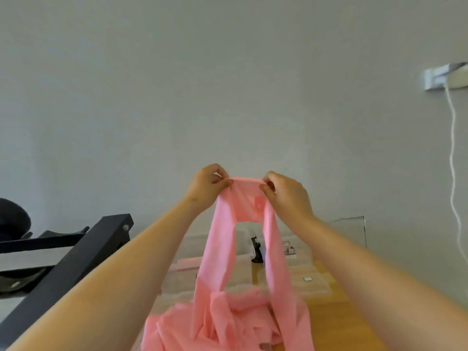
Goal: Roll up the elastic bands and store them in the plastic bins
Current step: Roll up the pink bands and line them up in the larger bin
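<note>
A long pink elastic band (222, 252) hangs from both my hands, held up in front of the wall. My left hand (209, 186) pinches its top edge at the left and my right hand (287, 193) pinches it at the right. A short flap of the band folds down between the hands. Two strands drop to a crumpled pink heap (228, 323) on the wooden table (336, 323). Clear plastic bins (314, 282) stand on the table behind the band, partly hidden by it.
A black metal frame (76, 269) of gym equipment slants at the left. A small black stand (257, 252) sits among the bins. A white cable (453, 153) hangs from a wall socket at the right. A clear panel (354, 231) leans against the wall.
</note>
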Demonstrator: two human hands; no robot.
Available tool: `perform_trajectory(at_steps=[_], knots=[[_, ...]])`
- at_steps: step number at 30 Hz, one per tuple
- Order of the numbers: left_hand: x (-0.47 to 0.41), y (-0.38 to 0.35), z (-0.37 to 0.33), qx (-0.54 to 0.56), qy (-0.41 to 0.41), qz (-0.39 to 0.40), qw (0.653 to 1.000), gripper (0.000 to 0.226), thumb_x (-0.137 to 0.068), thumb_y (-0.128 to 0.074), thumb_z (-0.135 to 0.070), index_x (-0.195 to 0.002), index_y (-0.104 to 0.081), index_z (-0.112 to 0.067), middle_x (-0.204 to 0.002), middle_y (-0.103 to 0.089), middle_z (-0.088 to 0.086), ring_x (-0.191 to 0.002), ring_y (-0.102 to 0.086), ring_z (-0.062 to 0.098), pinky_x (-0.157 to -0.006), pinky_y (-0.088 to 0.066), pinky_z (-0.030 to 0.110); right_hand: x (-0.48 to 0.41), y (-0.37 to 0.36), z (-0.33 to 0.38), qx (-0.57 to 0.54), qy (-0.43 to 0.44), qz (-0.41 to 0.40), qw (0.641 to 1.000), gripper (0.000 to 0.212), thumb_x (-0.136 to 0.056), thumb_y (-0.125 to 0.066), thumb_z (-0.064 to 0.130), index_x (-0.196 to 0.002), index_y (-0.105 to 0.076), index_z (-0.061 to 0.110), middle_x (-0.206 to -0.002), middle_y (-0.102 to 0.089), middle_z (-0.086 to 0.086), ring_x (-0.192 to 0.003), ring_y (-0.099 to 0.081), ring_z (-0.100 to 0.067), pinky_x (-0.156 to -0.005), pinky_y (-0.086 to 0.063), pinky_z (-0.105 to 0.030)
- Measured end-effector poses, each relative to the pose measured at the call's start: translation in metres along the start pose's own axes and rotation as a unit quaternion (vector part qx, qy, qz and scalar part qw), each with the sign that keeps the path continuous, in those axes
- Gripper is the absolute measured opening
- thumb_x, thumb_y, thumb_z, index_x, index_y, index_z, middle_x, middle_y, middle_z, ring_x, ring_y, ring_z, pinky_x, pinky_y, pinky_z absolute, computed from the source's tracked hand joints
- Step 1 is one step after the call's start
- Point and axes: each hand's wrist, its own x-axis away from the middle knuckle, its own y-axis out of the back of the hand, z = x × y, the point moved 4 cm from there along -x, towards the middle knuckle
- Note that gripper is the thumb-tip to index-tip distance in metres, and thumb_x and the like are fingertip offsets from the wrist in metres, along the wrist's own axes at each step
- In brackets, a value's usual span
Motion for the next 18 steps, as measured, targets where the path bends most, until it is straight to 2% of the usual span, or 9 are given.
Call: perform_trajectory(at_steps=[4, 7, 9, 11, 13, 16, 18], knots=[[-0.012, 0.011, -0.015, 0.054, -0.003, 0.022, 0.998, 0.021, -0.087, -0.068, -0.004, -0.073, -0.056, -0.014, -0.068, -0.057, 0.004, -0.064, -0.052, 0.016, -0.068, -0.045, 0.03, -0.014, 0.014, 0.002, -0.04, -0.01, -0.017, 0.999, 0.014, -0.095, -0.056, 0.027, -0.09, -0.06, 0.014, -0.083, -0.066, 0.001, -0.078, -0.06, -0.023, -0.068, -0.049, -0.038], [0.002, -0.001, -0.001, 0.046, 0.032, 0.052, 0.997, 0.02, -0.085, -0.071, -0.004, -0.075, -0.056, -0.014, -0.068, -0.055, 0.004, -0.062, -0.05, 0.015, -0.063, -0.044, 0.027, 0.004, 0.0, -0.011, -0.126, -0.074, 0.032, 0.989, 0.012, -0.092, -0.061, 0.025, -0.083, -0.06, 0.017, -0.078, -0.065, 0.002, -0.075, -0.062, -0.019, -0.068, -0.049, -0.034], [0.016, -0.012, 0.017, 0.032, 0.067, 0.102, 0.992, 0.019, -0.084, -0.072, -0.004, -0.077, -0.057, -0.014, -0.066, -0.055, 0.004, -0.058, -0.049, 0.012, -0.058, -0.042, 0.022, 0.021, -0.016, -0.023, -0.181, -0.114, 0.085, 0.973, 0.014, -0.09, -0.065, 0.021, -0.077, -0.059, 0.019, -0.077, -0.064, 0.002, -0.072, -0.06, -0.016, -0.064, -0.046, -0.028], [0.029, -0.022, 0.037, 0.002, 0.103, 0.165, 0.981, 0.017, -0.083, -0.073, -0.005, -0.08, -0.059, -0.014, -0.065, -0.055, 0.003, -0.053, -0.049, 0.008, -0.051, -0.041, 0.016, 0.037, -0.03, -0.032, -0.244, -0.15, 0.145, 0.947, 0.016, -0.087, -0.069, 0.015, -0.075, -0.059, 0.018, -0.074, -0.063, -0.002, -0.068, -0.058, -0.014, -0.064, -0.048, -0.027], [0.038, -0.028, 0.053, -0.02, 0.126, 0.207, 0.97, 0.014, -0.083, -0.073, -0.005, -0.082, -0.061, -0.012, -0.064, -0.056, 0.003, -0.048, -0.049, 0.008, -0.047, -0.04, 0.017, 0.049, -0.039, -0.038, -0.314, -0.188, 0.204, 0.908, 0.014, -0.084, -0.072, 0.007, -0.078, -0.06, 0.012, -0.07, -0.062, -0.005, -0.06, -0.061, -0.013, -0.062, -0.053, -0.027], [0.038, -0.031, 0.074, -0.015, 0.127, 0.195, 0.972, 0.016, -0.08, -0.074, 0.0, -0.081, -0.062, -0.009, -0.065, -0.058, 0.006, -0.052, -0.053, 0.011, -0.051, -0.045, 0.018, 0.06, -0.053, -0.044, -0.362, -0.226, 0.271, 0.863, 0.014, -0.083, -0.072, 0.005, -0.079, -0.06, 0.012, -0.066, -0.061, -0.005, -0.053, -0.06, -0.012, -0.053, -0.05, -0.02], [0.035, -0.034, 0.086, 0.005, 0.123, 0.176, 0.977, 0.021, -0.077, -0.075, 0.006, -0.082, -0.062, -0.01, -0.075, -0.062, 0.009, -0.067, -0.058, 0.016, -0.062, -0.05, 0.017, 0.065, -0.065, -0.051, -0.392, -0.246, 0.293, 0.837, 0.015, -0.086, -0.069, 0.006, -0.078, -0.06, 0.014, -0.069, -0.062, -0.005, -0.057, -0.058, -0.013, -0.055, -0.05, -0.021]])
